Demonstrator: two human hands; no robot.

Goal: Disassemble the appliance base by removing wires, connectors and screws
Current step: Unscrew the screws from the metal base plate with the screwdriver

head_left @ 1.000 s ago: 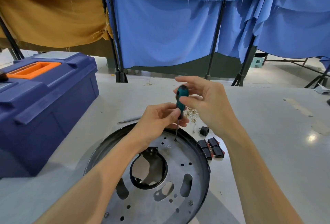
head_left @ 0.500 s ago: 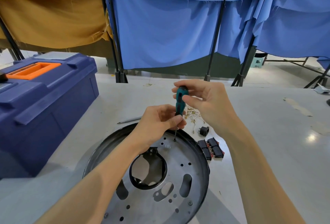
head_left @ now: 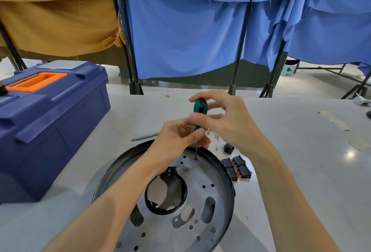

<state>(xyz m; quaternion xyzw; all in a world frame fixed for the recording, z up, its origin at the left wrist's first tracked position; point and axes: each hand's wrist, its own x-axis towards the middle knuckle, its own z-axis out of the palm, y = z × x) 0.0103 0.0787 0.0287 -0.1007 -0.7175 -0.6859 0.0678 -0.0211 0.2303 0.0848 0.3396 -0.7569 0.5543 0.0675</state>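
On the pale table (head_left: pixel 301 181), front and centre, I log the following from my remote seat.

1. Appliance base (head_left: pixel 222 191): a round metal plate in a black rim, lying flat, with its far edge beneath both hands.
2. Screwdriver (head_left: pixel 200 109): teal handle, upright. Its thin shaft runs down to a screw (head_left: pixel 195 157) near the plate's far rim. The tip looks seated in the head, though at this size I cannot be sure.
3. Right hand (head_left: pixel 226 125): thumb and fingertips pinch the handle, the forefinger arched over its top.
4. Left hand (head_left: pixel 176 141): fingers curled, pinching the bottom of the handle where the shaft begins.
5. Loose parts just beside the base's right edge: black switches (head_left: pixel 236 168) in a cluster and a small black connector (head_left: pixel 228 148). Wires (head_left: pixel 212 133) with brass terminals lie partly behind the right hand.
6. Blue toolbox (head_left: pixel 50 121): well apart, at left. A thin metal rod (head_left: pixel 144 136) lies between it and the base.

Step in hand, by my judgement: backing out the far-rim screw. The wires and connectors appear already off the base. Two near-edge screws (head_left: pixel 213 229) seem left to do.

Next move: firm downward pressure while the right fingers twist, with the left pinch keeping the shaft plumb so the tip does not slip out. Then the freed screw must be lifted clear and set among the loose parts.
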